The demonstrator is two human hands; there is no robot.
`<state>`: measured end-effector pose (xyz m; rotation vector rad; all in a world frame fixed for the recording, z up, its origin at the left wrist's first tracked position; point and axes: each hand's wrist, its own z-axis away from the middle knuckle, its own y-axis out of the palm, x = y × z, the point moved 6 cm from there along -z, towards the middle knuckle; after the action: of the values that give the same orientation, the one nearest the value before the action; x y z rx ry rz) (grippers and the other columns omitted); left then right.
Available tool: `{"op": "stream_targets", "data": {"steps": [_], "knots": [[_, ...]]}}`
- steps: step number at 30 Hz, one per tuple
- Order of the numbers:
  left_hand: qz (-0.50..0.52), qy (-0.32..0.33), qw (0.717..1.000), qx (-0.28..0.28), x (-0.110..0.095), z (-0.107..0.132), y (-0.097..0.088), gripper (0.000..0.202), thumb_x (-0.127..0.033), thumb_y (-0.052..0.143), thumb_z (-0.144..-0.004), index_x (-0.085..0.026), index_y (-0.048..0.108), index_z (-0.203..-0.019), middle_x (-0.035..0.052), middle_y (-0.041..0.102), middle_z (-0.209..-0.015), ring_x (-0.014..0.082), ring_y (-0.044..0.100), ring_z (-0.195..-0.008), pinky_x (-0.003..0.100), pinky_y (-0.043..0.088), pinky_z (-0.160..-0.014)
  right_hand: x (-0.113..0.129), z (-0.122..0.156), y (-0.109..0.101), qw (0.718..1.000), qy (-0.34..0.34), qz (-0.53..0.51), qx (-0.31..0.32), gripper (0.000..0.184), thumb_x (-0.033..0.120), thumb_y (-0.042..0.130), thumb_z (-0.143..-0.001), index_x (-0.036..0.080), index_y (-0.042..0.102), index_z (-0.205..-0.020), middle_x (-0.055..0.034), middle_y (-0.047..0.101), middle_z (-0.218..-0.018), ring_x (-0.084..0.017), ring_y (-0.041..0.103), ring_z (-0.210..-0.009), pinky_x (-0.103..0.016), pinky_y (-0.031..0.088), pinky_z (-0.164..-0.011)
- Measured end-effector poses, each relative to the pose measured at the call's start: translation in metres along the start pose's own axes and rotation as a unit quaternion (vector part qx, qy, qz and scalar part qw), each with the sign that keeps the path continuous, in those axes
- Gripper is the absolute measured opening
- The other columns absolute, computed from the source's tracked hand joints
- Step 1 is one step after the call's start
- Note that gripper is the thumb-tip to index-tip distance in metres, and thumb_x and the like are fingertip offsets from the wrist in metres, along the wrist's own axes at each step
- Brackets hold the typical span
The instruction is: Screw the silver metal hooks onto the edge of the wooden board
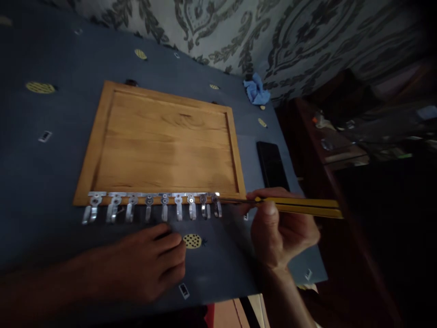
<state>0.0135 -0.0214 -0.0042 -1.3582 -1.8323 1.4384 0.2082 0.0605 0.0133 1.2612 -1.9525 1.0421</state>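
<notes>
A wooden framed board (167, 146) lies on the blue table cover. Along its near edge runs a metal hook rail (157, 195) with several shiny hooks hanging over the edge. My right hand (282, 230) is closed around a screwdriver (303, 206) with a yellow handle and a dark stripe. Its thin dark shaft points left, with the end close to the right end of the rail. Just below the hooks, my left hand (153, 259) rests with curled fingers. Its fingertips are hidden, so I cannot see what they hold, if anything.
Right of the board lies a black phone (272, 164). A crumpled blue cloth (256, 90) sits at the far right corner, by a patterned curtain or wall covering (218, 32). Beyond the table's right edge stands dark brown furniture (327, 159) with clutter on it.
</notes>
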Motion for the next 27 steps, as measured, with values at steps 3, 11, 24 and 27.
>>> {"op": "stream_targets", "data": {"steps": [3, 11, 24, 27], "knots": [[-0.024, 0.024, 0.999, 0.012, -0.003, 0.000, 0.001, 0.021, -0.015, 0.047, -0.100, -0.016, 0.066, -0.092, 0.0037, 0.071, -0.094, 0.0170, 0.059, -0.082, 0.034, 0.046, -0.079, 0.004, -0.002, -0.002, 0.999, 0.020, -0.020, -0.041, 0.009, 0.025, 0.062, -0.094, 0.018, 0.068, -0.092, -0.0004, 0.068, -0.082, -0.012, 0.063, -0.056, -0.031, 0.050, -0.056], [-0.070, 0.074, 0.993, -0.053, -0.022, 0.000, 0.001, 0.013, -0.020, 0.055, -0.098, -0.014, 0.066, -0.097, 0.0042, 0.069, -0.092, 0.0159, 0.061, -0.082, 0.032, 0.048, -0.070, 0.037, 0.007, 0.028, 0.977, -0.121, 0.102, 0.145, 0.023, 0.012, 0.061, -0.090, 0.023, 0.068, -0.110, -0.0061, 0.072, -0.111, -0.022, 0.066, -0.115, -0.040, 0.054, -0.097], [-0.170, 0.049, 0.960, -0.215, -0.057, 0.005, -0.036, 0.014, -0.016, 0.053, -0.095, -0.017, 0.066, -0.094, 0.0002, 0.066, -0.078, 0.0150, 0.058, -0.074, 0.031, 0.049, -0.065, 0.027, 0.104, 0.062, 0.953, -0.059, -0.022, 0.295, 0.065, 0.026, 0.052, -0.094, 0.033, 0.030, -0.154, -0.0083, 0.062, -0.139, -0.024, 0.065, -0.121, -0.045, 0.057, -0.101], [-0.184, 0.052, 0.963, -0.191, -0.064, 0.010, -0.034, 0.015, -0.016, 0.052, -0.095, -0.016, 0.066, -0.089, 0.0024, 0.068, -0.082, 0.0149, 0.058, -0.071, 0.030, 0.049, -0.062, 0.023, 0.111, 0.057, 0.967, -0.053, -0.026, 0.247, 0.070, 0.025, 0.057, -0.091, 0.030, 0.029, -0.155, -0.0115, 0.062, -0.139, -0.026, 0.066, -0.120, -0.048, 0.059, -0.099]]}}
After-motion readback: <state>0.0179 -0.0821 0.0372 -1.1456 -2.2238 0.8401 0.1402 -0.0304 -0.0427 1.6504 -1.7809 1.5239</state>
